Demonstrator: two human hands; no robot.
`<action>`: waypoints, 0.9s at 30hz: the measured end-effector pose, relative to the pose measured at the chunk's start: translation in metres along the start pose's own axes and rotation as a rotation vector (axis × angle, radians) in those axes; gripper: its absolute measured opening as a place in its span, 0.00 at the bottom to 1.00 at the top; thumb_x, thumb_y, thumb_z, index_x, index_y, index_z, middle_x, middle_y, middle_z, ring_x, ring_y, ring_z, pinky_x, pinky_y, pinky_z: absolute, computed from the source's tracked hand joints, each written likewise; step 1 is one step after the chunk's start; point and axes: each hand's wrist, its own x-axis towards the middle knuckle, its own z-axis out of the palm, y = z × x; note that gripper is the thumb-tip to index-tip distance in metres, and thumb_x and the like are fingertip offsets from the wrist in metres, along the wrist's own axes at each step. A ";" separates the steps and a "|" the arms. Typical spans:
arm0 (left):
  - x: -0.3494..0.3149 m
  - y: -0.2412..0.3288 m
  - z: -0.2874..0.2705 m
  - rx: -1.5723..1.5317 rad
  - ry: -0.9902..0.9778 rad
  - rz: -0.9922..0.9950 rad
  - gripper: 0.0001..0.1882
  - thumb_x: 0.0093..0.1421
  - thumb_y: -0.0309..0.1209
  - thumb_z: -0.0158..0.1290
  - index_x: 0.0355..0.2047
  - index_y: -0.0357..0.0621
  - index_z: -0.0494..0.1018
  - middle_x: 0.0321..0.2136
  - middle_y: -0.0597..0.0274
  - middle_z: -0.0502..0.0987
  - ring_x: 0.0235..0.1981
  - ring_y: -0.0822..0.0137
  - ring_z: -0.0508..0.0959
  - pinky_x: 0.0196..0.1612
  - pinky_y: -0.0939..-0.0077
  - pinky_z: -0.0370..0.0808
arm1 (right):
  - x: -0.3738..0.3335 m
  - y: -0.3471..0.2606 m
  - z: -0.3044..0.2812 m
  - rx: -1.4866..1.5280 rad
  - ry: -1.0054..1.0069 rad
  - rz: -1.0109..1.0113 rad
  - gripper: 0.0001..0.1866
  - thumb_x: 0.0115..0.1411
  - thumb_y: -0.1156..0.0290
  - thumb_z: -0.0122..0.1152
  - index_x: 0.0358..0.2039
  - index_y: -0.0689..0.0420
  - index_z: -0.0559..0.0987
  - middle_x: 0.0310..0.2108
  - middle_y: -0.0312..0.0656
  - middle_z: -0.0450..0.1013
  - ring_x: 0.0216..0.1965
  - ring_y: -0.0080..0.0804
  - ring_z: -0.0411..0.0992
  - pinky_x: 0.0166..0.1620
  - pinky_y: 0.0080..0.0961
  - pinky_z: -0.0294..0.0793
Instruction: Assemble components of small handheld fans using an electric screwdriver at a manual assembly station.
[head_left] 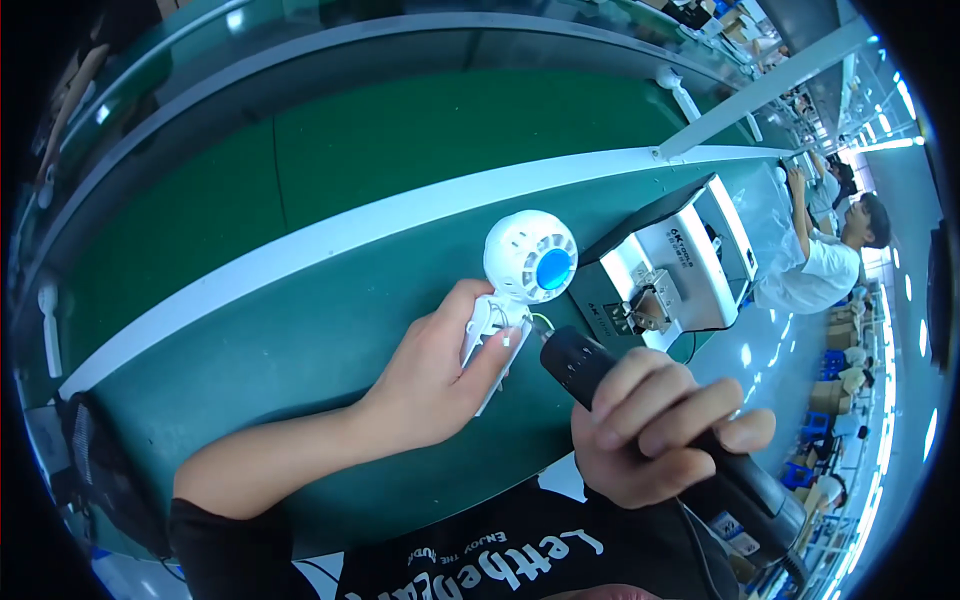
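Observation:
My left hand [425, 372] is closed around the handle of a white handheld fan [512, 248]. The fan's round head points up and away and has a blue disc at its centre. Its handle casing looks opened, with thin wires showing at the neck. In my right hand [645, 425] is a black electric screwdriver [577, 366], fingers wrapped over its body. The screwdriver's tip is right by the fan's handle, just under the head; whether it touches cannot be made out. A yellow-green wire curves beside the tip.
A white and black screw feeder [680, 260] stands on the green worktable [330, 330], right of the fan. Beyond a white rail [370, 215] runs a green conveyor belt [370, 140] carrying another white fan [680, 95]. A dark mesh bag [105, 460] sits at left. A co-worker [825, 265] is at right.

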 end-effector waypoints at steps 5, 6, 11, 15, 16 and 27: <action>0.049 0.006 -0.065 0.466 0.352 0.073 0.15 0.67 0.35 0.43 0.48 0.36 0.62 0.36 0.42 0.73 0.39 0.43 0.76 0.42 0.57 0.70 | 0.012 -0.026 -0.024 0.125 0.124 -0.158 0.13 0.70 0.63 0.48 0.48 0.55 0.61 0.26 0.34 0.60 0.18 0.20 0.63 0.25 0.20 0.67; 0.054 0.006 -0.095 0.637 0.451 0.091 0.16 0.68 0.36 0.42 0.48 0.35 0.62 0.36 0.42 0.73 0.39 0.42 0.75 0.42 0.57 0.70 | 0.014 -0.027 -0.027 0.095 0.149 -0.151 0.12 0.70 0.63 0.47 0.48 0.55 0.62 0.26 0.34 0.60 0.18 0.20 0.63 0.25 0.19 0.67; 0.064 -0.034 -0.190 1.270 0.702 -0.151 0.23 0.67 0.39 0.43 0.54 0.34 0.61 0.45 0.38 0.70 0.43 0.40 0.74 0.46 0.55 0.72 | 0.034 -0.031 -0.059 -0.096 0.230 -0.025 0.10 0.70 0.62 0.46 0.45 0.54 0.66 0.28 0.34 0.61 0.18 0.19 0.62 0.24 0.17 0.64; 0.056 -0.042 -0.198 1.536 0.713 -0.490 0.27 0.65 0.40 0.46 0.59 0.37 0.59 0.48 0.37 0.70 0.47 0.41 0.73 0.49 0.56 0.73 | 0.057 -0.033 -0.091 -0.229 0.165 0.075 0.08 0.70 0.64 0.47 0.41 0.55 0.67 0.27 0.34 0.62 0.18 0.18 0.61 0.25 0.16 0.63; 0.056 -0.037 -0.190 1.746 0.836 -0.244 0.27 0.64 0.40 0.48 0.59 0.38 0.60 0.50 0.39 0.69 0.49 0.43 0.73 0.50 0.57 0.73 | 0.060 -0.028 -0.095 -0.296 0.142 0.084 0.09 0.70 0.65 0.48 0.41 0.57 0.67 0.25 0.34 0.62 0.17 0.19 0.61 0.23 0.17 0.64; 0.090 -0.019 -0.055 1.217 0.367 0.395 0.25 0.62 0.37 0.52 0.56 0.38 0.66 0.52 0.48 0.69 0.51 0.49 0.73 0.51 0.64 0.72 | 0.058 0.004 -0.085 -0.461 0.081 0.331 0.07 0.69 0.69 0.49 0.36 0.58 0.68 0.22 0.32 0.59 0.14 0.17 0.58 0.21 0.18 0.62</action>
